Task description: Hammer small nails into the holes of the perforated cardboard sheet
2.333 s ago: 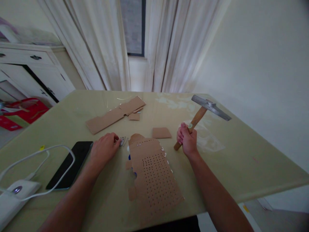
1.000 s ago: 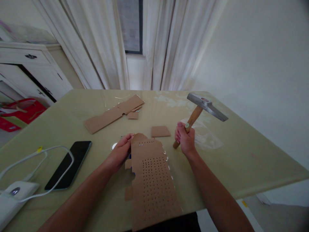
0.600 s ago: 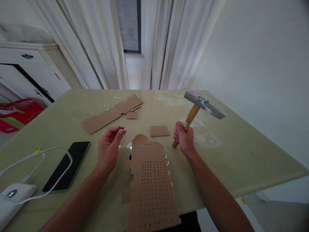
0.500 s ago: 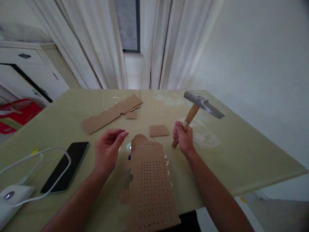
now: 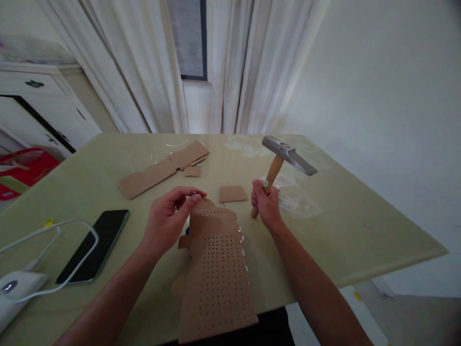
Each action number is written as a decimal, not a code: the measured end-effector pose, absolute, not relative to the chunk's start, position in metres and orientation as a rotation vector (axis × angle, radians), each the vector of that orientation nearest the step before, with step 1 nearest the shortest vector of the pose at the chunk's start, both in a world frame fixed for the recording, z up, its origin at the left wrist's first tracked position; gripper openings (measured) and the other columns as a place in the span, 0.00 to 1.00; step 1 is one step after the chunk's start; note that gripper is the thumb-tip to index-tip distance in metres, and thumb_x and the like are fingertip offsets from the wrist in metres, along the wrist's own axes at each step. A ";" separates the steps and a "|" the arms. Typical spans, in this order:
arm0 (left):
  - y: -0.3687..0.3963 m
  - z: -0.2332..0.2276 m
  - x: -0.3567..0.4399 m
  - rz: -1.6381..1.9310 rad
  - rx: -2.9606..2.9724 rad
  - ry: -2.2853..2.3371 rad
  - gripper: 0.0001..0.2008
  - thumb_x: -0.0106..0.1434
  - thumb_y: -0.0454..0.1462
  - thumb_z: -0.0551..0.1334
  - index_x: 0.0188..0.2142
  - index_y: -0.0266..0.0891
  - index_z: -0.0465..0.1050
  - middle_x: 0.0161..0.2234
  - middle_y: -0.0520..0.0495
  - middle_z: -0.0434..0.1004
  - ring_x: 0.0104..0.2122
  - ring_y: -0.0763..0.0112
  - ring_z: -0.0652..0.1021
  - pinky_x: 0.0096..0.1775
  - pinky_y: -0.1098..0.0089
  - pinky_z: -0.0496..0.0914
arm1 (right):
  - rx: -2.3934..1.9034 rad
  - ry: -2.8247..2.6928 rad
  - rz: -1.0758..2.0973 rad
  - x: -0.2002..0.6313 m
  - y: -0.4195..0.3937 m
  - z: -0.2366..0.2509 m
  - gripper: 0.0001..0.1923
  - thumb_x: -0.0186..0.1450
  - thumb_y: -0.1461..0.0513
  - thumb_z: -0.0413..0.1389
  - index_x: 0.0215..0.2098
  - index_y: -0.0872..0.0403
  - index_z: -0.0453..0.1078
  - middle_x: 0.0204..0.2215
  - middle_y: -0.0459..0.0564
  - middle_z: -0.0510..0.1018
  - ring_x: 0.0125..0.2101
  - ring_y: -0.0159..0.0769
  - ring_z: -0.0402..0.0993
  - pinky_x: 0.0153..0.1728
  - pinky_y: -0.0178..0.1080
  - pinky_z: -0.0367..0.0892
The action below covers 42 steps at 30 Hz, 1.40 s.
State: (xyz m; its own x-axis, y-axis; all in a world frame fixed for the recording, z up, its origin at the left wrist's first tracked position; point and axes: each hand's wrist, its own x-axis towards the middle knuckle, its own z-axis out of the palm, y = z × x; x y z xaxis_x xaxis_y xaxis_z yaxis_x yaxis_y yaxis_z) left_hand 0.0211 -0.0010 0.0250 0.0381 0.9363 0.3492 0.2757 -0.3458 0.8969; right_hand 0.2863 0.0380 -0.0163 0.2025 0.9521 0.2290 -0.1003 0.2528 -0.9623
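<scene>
The left hand [image 5: 169,218] hovers over the far end of the perforated cardboard sheet [image 5: 216,274], thumb and forefinger pinched together as if on a small nail, though no nail can be made out. That sheet lies flat on the table [image 5: 360,230] with its long axis running from the near edge away from the person, its far end directly under the left fingertips. The right hand [image 5: 264,206] is closed around the wooden handle of the hammer [image 5: 284,156], held upright just right of the sheet's far end, head raised above the tabletop; the left hand is the nearer to the sheet.
</scene>
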 end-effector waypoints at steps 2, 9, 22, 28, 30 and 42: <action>0.003 0.034 0.027 1.267 1.847 1.294 0.09 0.70 0.45 0.68 0.42 0.46 0.87 0.30 0.52 0.82 0.27 0.71 0.72 0.29 0.69 0.63 | -1.022 -1.093 0.953 0.286 0.038 -0.016 0.36 0.61 0.34 0.66 0.21 0.49 0.56 0.14 0.34 0.56 0.13 0.23 0.48 0.13 0.31 0.47; 0.003 0.025 0.031 1.293 1.888 1.341 0.08 0.69 0.43 0.69 0.42 0.46 0.87 0.31 0.53 0.84 0.26 0.72 0.70 0.30 0.69 0.63 | -1.012 -1.093 0.965 0.287 0.038 -0.018 0.35 0.63 0.35 0.66 0.22 0.49 0.56 0.14 0.34 0.56 0.13 0.23 0.48 0.13 0.32 0.47; 0.001 0.010 0.018 1.116 1.923 1.238 0.07 0.71 0.44 0.70 0.46 0.51 0.87 0.43 0.51 0.89 0.32 0.68 0.77 0.33 0.67 0.68 | -1.015 -1.096 0.964 0.289 0.036 -0.019 0.34 0.66 0.38 0.65 0.21 0.49 0.57 0.14 0.35 0.57 0.14 0.24 0.49 0.14 0.33 0.46; 0.002 0.011 0.017 1.078 1.912 1.182 0.08 0.72 0.44 0.69 0.46 0.51 0.88 0.44 0.49 0.89 0.38 0.63 0.80 0.37 0.64 0.69 | -1.023 -1.090 0.967 0.287 0.035 -0.015 0.34 0.65 0.37 0.66 0.21 0.48 0.56 0.14 0.35 0.56 0.14 0.24 0.48 0.13 0.33 0.45; 0.001 0.012 0.018 1.076 1.915 1.180 0.08 0.71 0.45 0.69 0.45 0.50 0.88 0.44 0.48 0.89 0.39 0.62 0.81 0.37 0.63 0.69 | -1.029 -1.086 0.966 0.287 0.034 -0.014 0.34 0.64 0.37 0.66 0.21 0.48 0.56 0.14 0.35 0.56 0.14 0.24 0.48 0.13 0.34 0.45; 0.001 0.011 0.019 1.056 1.911 1.178 0.08 0.72 0.44 0.68 0.45 0.49 0.87 0.44 0.47 0.89 0.41 0.61 0.81 0.38 0.63 0.70 | -1.035 -1.078 0.974 0.287 0.034 -0.012 0.35 0.63 0.36 0.67 0.21 0.48 0.56 0.15 0.35 0.55 0.14 0.24 0.48 0.13 0.33 0.46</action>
